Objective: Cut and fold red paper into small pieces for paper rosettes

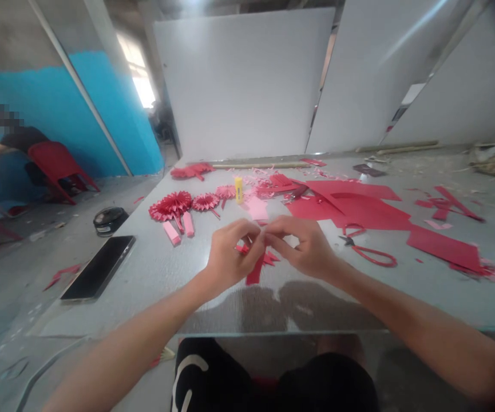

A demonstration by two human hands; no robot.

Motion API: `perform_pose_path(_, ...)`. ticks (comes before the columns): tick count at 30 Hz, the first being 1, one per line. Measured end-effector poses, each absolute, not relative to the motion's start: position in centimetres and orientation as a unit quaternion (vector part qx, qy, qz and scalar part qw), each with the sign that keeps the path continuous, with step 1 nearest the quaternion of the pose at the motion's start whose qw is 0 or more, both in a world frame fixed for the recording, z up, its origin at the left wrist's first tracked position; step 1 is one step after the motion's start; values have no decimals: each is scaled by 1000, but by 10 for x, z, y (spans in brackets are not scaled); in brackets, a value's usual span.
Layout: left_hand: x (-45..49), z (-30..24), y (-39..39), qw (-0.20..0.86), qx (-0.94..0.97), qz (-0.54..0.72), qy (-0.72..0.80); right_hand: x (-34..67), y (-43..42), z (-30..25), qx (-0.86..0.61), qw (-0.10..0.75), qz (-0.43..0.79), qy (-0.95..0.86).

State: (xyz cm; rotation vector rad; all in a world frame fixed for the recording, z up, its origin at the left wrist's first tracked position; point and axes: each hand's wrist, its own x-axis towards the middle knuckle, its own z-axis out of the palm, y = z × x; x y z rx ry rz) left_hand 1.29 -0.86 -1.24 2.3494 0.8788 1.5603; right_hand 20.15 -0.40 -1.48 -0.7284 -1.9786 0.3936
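My left hand and my right hand meet over the table, their fingertips pinched together on a red paper strip. The strip hangs down between them; its upper end is hidden by my fingers. Below and behind my hands lie cut red paper pieces with pointed ends. Just beyond my fingers is a pale pink paper piece, with a yellow glue stick standing upright near it. Red-handled scissors lie to the right of my right hand.
Pleated red paper fans and folded pink paper pieces lie at left. A black phone rests near the table's left edge. Red paper sheets and scraps cover the right side. A person sits far left by a red chair.
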Motion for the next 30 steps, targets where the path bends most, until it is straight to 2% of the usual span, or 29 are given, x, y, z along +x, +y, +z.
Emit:
perform_pose_path(4,12,-10,-9,68,808,499,307,199,-8,-17,-292,483,120,-816)
perform_pose_path(11,2,-5,2,39,745,553,372,198,-10,-11,-348,561,265,-703)
perform_pose_path(15,5,-5,1,128,732,564,359,198,-9,-13,-382,576,220,-688)
perform_pose_path(20,13,-8,-7,100,750,576,309,198,-11,-14,-361,559,201,-718)
perform_pose_path(22,12,-8,-7,108,752,577,301,200,-10,-13,-332,556,254,-718)
perform_pose_path(24,9,-6,-6,128,764,560,293,203,-7,-13,-302,543,356,-697)
perform_pose_path(27,4,-4,-1,148,796,518,276,208,3,-15,-267,470,501,-676)
perform_pose_path(30,0,-3,5,130,820,489,268,211,10,-18,-254,413,560,-672)
